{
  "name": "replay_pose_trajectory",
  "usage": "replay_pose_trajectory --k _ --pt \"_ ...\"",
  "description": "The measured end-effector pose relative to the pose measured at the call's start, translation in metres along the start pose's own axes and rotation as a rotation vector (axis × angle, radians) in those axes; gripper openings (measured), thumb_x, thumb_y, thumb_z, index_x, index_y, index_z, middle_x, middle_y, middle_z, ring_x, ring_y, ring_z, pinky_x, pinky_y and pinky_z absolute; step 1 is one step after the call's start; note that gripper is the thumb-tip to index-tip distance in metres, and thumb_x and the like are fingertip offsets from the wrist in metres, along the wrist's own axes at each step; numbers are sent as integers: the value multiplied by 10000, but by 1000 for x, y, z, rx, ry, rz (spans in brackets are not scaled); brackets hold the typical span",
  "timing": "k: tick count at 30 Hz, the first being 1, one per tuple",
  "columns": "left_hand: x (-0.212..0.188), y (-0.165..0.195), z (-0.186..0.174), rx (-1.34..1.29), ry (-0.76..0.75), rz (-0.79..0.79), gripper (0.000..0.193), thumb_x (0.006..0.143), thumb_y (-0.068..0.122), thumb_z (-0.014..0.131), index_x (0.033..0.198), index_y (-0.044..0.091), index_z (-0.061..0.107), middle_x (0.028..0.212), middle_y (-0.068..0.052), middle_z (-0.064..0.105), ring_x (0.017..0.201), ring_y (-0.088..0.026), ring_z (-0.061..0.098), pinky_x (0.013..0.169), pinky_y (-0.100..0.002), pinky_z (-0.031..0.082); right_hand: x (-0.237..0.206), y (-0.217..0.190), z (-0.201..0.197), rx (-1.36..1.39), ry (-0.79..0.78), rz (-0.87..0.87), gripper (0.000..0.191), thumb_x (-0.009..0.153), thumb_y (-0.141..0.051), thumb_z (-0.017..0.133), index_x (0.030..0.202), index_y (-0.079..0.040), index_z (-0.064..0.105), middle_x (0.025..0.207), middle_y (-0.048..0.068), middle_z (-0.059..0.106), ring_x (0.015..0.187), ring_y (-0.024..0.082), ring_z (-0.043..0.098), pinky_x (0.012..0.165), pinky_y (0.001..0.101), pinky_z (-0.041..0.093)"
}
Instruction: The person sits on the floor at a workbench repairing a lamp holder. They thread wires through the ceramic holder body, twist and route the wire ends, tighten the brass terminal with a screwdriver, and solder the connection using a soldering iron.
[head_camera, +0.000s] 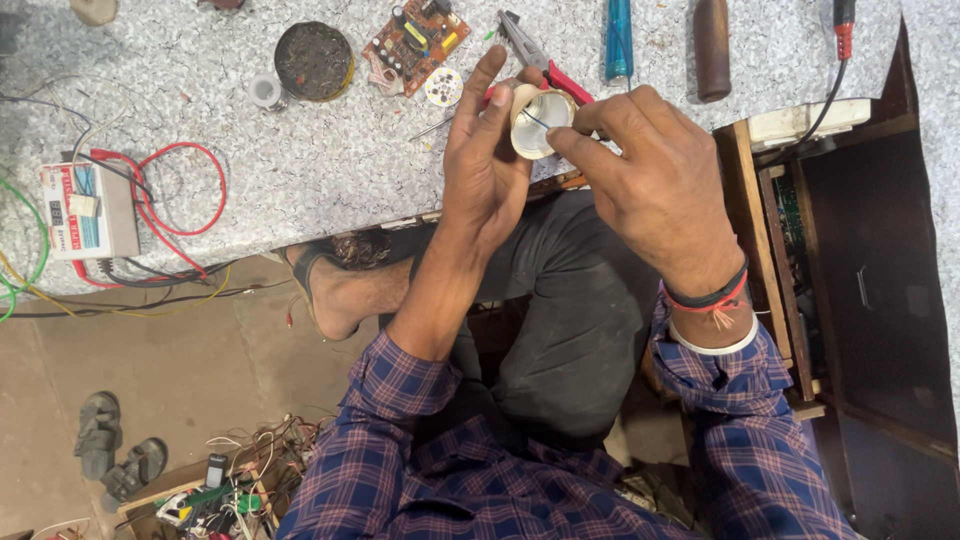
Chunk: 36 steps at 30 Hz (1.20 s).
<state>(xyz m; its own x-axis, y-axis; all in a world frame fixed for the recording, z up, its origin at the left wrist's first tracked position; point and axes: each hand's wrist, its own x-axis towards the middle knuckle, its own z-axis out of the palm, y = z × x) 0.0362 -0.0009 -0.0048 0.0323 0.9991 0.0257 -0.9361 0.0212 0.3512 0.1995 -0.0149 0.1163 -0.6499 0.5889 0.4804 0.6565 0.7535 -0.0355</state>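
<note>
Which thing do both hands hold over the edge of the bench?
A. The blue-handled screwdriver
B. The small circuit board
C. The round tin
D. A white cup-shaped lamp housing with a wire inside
D: the left hand and right hand share a grip on the white lamp housing, while the circuit board, blue-handled screwdriver and round tin lie untouched on the bench.

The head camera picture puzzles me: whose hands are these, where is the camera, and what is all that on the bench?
The camera sits on a person's head and looks down, so you see their own arms. Both hands hold a small white cup-shaped housing: the left hand cradles it, the right hand pinches its rim. On the speckled bench lie a circuit board, red-handled pliers, a blue-handled tool, a brown handle, a round dark tin and a small meter box with red wires.
</note>
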Motion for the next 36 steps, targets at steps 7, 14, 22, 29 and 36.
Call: replay_pose_trajectory --k 7,14,22,29,36 --pt "-3 -5 6 112 -28 88 645 1055 94 687 1578 45 312 1363 -191 623 1236 -235 621 1105 -395 519 -3 7 6 222 71 64 208 940 40 806 1104 -64 731 1043 38 668 960 239 654 804 344 532" --pt "-4 -1 6 582 -91 389 650 1072 62 700 1561 60 273 1438 -203 598 1214 -177 627 1082 -332 520 1 28 49 903 161 401 435 892 -70 812 1168 -13 481 1041 72 642 1001 129 674 914 262 542" --pt "-4 -4 -5 751 -116 408 509 1076 30 689 1458 68 353 1491 -203 576 1312 -180 607 1121 -323 517 -17 52 87 1182 27 437 368 968 47 755 1319 43 645 1237 108 715 1166 140 682 1028 282 553" --pt "-4 -14 -3 760 -41 406 311 1028 10 716 1280 5 534 1388 -207 666 1251 -179 671 1046 -325 590 -27 73 115 1324 83 486 316 956 44 782 1251 8 674 1141 69 741 1023 102 708 908 261 601" --pt "-7 -26 14 975 11 587 273 988 -10 751 1214 -2 598 1345 -192 688 1237 -210 703 1036 -328 626 -33 80 118 1322 77 501 319 939 -3 819 1221 -26 670 1096 40 737 988 66 685 852 224 570"
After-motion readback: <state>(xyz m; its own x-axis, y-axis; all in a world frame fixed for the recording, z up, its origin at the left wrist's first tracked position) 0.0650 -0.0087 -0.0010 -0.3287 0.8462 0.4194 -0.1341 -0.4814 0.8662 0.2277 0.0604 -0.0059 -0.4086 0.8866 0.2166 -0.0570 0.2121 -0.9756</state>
